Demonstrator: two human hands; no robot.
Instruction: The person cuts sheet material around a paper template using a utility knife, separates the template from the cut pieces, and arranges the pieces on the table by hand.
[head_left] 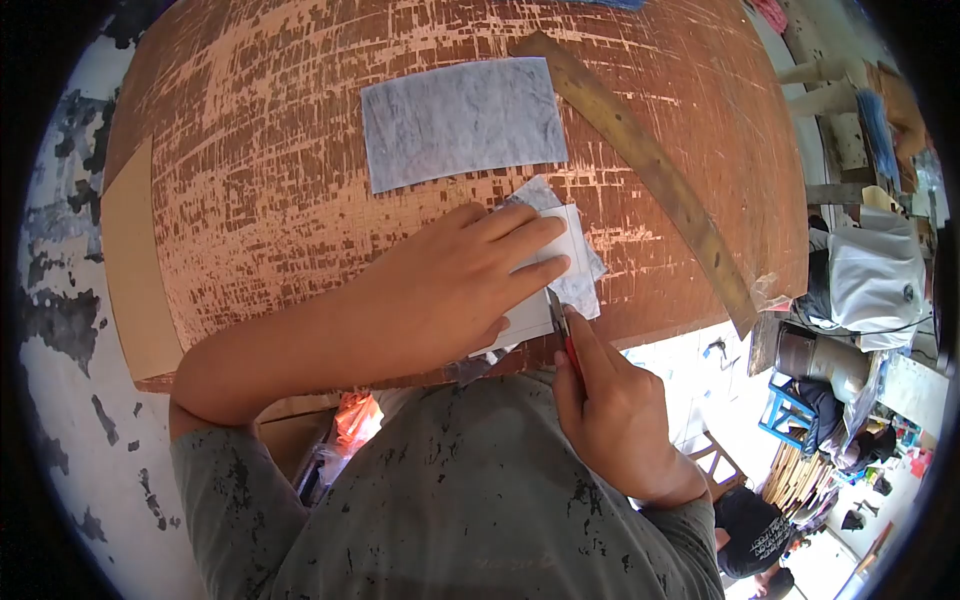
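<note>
My left hand (480, 265) lies flat with its fingers spread on a white card (577, 250) near the table's front edge. Under the card, a smaller grey mottled sheet (538, 192) sticks out at the top and right. My right hand (612, 400) is closed around a red-handled cutter (570, 350), whose blade touches the card's lower right part, just right of my left fingers. Beyond my hands, a larger grey mottled rectangular sheet (465, 122) lies on the scratched brown table (270, 180).
A long worn yellowish strip (650, 165) runs diagonally across the table's right side. Brown cardboard (140, 260) lies at the left edge. Right of the table are a blue stool (785, 412), a white cloth (875, 270) and another person in a black shirt (750, 530).
</note>
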